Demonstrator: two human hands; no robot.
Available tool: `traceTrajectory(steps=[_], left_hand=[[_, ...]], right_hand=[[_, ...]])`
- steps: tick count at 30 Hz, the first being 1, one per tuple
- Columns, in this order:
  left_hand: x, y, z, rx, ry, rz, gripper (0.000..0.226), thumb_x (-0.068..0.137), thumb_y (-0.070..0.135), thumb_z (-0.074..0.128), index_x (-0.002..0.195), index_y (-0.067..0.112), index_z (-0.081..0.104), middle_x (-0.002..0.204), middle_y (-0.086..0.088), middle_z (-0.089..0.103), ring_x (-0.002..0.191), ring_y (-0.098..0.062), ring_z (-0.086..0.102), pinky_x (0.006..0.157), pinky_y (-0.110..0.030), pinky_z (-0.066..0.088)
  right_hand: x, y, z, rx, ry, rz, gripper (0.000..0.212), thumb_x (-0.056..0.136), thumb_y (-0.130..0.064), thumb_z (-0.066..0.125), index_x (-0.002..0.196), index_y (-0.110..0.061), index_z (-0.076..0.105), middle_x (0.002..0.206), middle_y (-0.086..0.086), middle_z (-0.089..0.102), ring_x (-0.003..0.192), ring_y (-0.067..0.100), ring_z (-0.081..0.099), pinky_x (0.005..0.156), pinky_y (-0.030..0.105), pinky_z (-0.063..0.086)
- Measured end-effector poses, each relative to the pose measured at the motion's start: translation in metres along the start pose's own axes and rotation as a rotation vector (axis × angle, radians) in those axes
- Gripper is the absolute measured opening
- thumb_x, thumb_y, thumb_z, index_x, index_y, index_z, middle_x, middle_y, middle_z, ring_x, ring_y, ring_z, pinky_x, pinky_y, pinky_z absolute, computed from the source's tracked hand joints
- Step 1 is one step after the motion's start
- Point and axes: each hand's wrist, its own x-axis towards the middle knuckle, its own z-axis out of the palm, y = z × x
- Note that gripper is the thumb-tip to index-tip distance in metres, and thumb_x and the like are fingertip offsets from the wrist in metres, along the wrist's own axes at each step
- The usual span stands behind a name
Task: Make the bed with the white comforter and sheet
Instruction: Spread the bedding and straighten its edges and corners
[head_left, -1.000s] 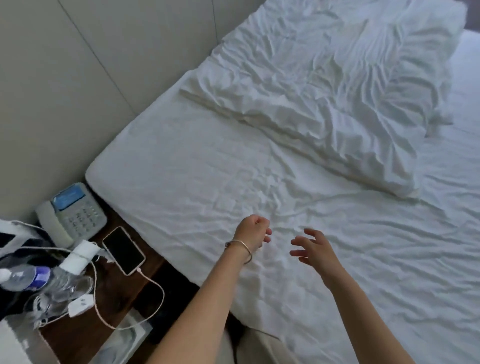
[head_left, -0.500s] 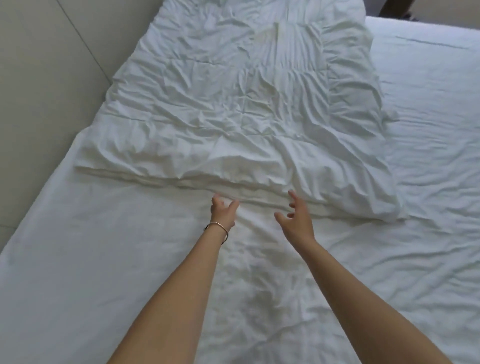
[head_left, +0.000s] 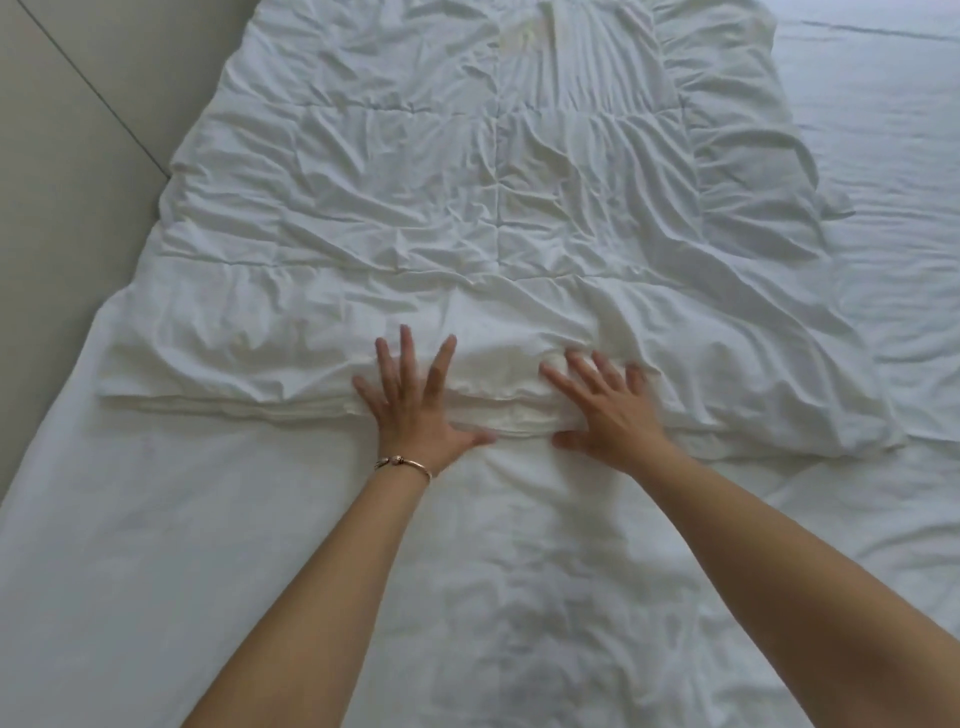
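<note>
Both hands are lying flat with fingers spread, grasping nothing: the left hand (head_left: 410, 410) and the right hand (head_left: 610, 410) are pressing side by side on the near folded edge of the white comforter (head_left: 467, 218), thumbs reaching down onto the sheet (head_left: 260, 545). A thin bracelet (head_left: 402, 464) is circling the left wrist. The comforter is lying folded and heavily creased over the far half of the bed, close to the wall (head_left: 67, 182) on the left and leaving bare sheet on the right and near side. The step in hand looks like taking hold of that near edge to spread it. To do it well, the fingers should be curling under the top layer only, well apart, and drawing it toward the near end evenly so that the edge is staying square
</note>
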Motion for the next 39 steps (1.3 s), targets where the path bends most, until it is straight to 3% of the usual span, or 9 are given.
traceTrajectory(steps=[3,6,8,11,16,28,32,36,39], left_hand=[[0.010,-0.038,0.004,0.317,-0.344,0.145,0.120,0.060,0.083,0.059,0.145,0.049,-0.019,0.157,0.011,-0.025,0.144,-0.025,-0.026,0.108,-0.064,-0.011],[0.025,-0.065,0.005,0.301,-0.170,0.302,0.084,0.076,0.046,0.071,0.146,0.045,0.026,0.155,0.007,0.031,0.144,-0.020,0.024,0.108,-0.052,0.008],[0.032,-0.073,0.006,0.227,0.069,0.391,0.060,0.066,0.014,0.068,0.122,0.034,0.059,0.118,0.003,0.066,0.113,-0.020,0.058,0.100,-0.042,0.023],[0.041,-0.058,-0.015,0.144,0.067,0.306,0.028,0.073,0.009,0.055,0.095,0.017,0.070,0.082,-0.008,0.068,0.080,-0.031,0.065,0.083,-0.037,0.036],[0.016,-0.045,-0.058,0.116,-0.150,0.109,0.015,0.090,0.014,0.053,0.103,0.013,0.060,0.101,-0.014,0.065,0.098,-0.035,0.058,0.070,-0.038,0.040],[-0.256,-0.048,-0.068,0.016,-0.651,0.021,0.028,0.096,0.015,0.047,0.121,0.016,0.059,0.120,-0.005,0.061,0.113,-0.026,0.054,0.089,-0.035,0.042],[-0.317,-0.056,-0.064,-0.011,-0.536,0.067,0.035,0.080,-0.002,0.059,0.111,0.013,0.065,0.103,-0.010,0.066,0.097,-0.035,0.061,0.083,-0.039,0.045],[-0.337,-0.050,-0.072,-0.014,-0.556,-0.006,0.051,0.075,0.028,0.057,0.126,0.022,0.057,0.119,0.001,0.056,0.112,-0.025,0.050,0.096,-0.035,0.035],[-0.349,-0.043,-0.080,-0.353,-0.514,-0.324,0.075,0.061,0.051,0.043,0.127,0.018,0.059,0.132,0.001,0.053,0.125,-0.021,0.044,0.105,-0.029,0.029]], right_hand=[[0.005,0.005,0.003,0.018,0.073,-0.041,0.075,0.090,-0.057,0.054,0.150,-0.049,0.011,0.160,-0.007,0.020,0.146,0.024,0.021,0.115,0.053,0.017],[0.009,0.004,0.012,0.085,0.267,-0.066,0.046,0.091,-0.039,0.058,0.135,-0.041,0.047,0.133,-0.003,0.057,0.121,0.030,0.055,0.102,0.058,0.033],[0.014,0.000,0.013,0.141,0.399,-0.016,0.028,0.091,-0.026,0.057,0.117,-0.030,0.064,0.110,0.001,0.069,0.102,0.032,0.064,0.098,0.053,0.038],[0.013,-0.013,-0.010,0.206,0.317,0.140,0.017,0.098,-0.021,0.051,0.108,-0.019,0.064,0.099,0.006,0.069,0.096,0.033,0.062,0.077,0.037,0.038],[-0.025,-0.022,-0.035,0.278,0.265,0.132,0.017,0.101,-0.026,0.044,0.109,-0.018,0.057,0.099,0.010,0.067,0.093,0.034,0.060,0.071,0.039,0.043],[-0.254,-0.090,0.052,0.349,-0.196,0.106,0.016,0.100,-0.032,0.045,0.109,-0.030,0.057,0.107,0.001,0.067,0.101,0.027,0.061,0.068,0.032,0.035],[-0.291,-0.100,0.076,0.367,-0.184,0.020,0.019,0.097,-0.035,0.050,0.113,-0.032,0.060,0.113,-0.005,0.063,0.110,0.023,0.056,0.077,0.034,0.042],[-0.301,-0.101,0.075,0.220,-0.134,-0.160,0.040,0.091,-0.053,0.054,0.127,-0.036,0.050,0.128,-0.011,0.052,0.120,0.018,0.048,0.093,0.035,0.037],[-0.313,-0.114,0.074,0.167,-0.040,-0.197,0.065,0.076,-0.058,0.069,0.131,-0.035,0.045,0.126,-0.004,0.055,0.115,0.024,0.054,0.089,0.039,0.043]])
